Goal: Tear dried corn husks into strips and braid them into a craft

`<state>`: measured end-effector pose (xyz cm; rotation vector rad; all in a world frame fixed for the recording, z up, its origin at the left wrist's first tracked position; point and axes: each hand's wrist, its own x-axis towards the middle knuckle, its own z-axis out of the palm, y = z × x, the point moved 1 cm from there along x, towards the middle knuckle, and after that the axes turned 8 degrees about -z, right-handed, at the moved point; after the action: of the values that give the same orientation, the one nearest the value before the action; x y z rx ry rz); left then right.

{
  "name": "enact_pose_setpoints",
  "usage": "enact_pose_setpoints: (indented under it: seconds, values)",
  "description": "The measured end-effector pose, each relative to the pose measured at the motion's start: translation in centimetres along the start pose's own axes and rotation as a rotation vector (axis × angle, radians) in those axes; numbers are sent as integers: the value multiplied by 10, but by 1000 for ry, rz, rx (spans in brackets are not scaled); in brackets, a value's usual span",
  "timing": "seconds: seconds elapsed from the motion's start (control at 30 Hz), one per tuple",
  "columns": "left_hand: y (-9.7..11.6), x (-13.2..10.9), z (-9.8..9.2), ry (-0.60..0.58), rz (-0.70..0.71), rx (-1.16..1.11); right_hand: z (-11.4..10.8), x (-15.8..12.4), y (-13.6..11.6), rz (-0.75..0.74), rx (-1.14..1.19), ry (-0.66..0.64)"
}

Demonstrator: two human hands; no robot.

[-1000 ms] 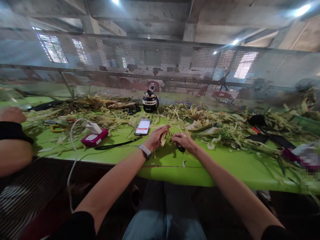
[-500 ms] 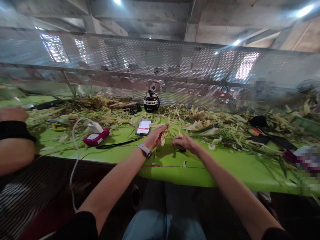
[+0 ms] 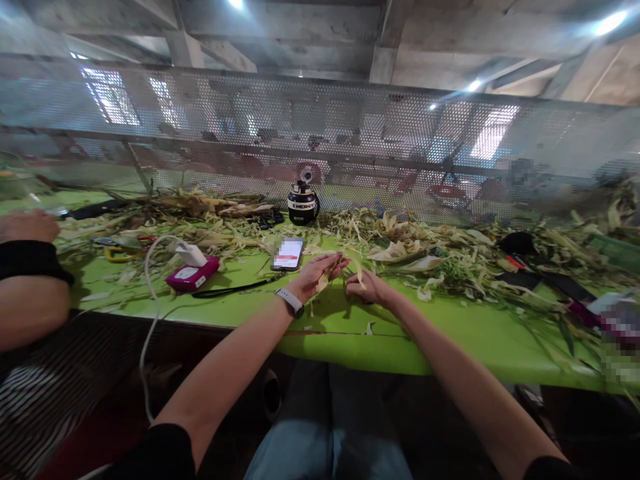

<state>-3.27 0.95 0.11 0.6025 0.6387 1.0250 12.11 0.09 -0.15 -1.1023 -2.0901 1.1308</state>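
My left hand (image 3: pixel 316 275), with a grey-strapped watch (image 3: pixel 289 301) at its wrist, pinches pale corn husk between its fingers over the near part of the green table. From there a curved husk strip (image 3: pixel 359 268) arches across to my right hand (image 3: pixel 369 289). The right fingers are curled closed beside the strip. Something dark shows a little under that hand, too small and covered to name. Just beyond the left hand lies a phone (image 3: pixel 295 253), its screen lit.
Heaps of husk shreds (image 3: pixel 395 233) line the back of the green table (image 3: pixel 450 340). A black jug (image 3: pixel 301 205) stands there. On the left are a magenta box (image 3: pixel 195 273) with a white plug and cable, yellow-handled tool (image 3: pixel 119 254), and another person's arm (image 3: pixel 30 293).
My left hand has moved slightly right, closer to the right hand. The husk strip between them now arches further over the right hand's fingers, and the right hand has turned a little.
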Motion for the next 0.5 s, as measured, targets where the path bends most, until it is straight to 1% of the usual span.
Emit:
enact_pose_setpoints:
  seconds: [0.2,0.27,0.33,0.43,0.5]
  values:
    - [-2,0,2,-14,6,7,1,0,1,-29,-20,-17]
    - [-2,0,2,-31,5,18,-1,-1,1,-29,-2,9]
    - [-2,0,2,-57,-2,47,-8,-2,1,4,82,108]
    - [-5,-1,3,-99,-34,110,-18,-4,1,84,358,320]
    - [-8,0,3,-126,-56,155,-21,-4,-1,78,533,379]
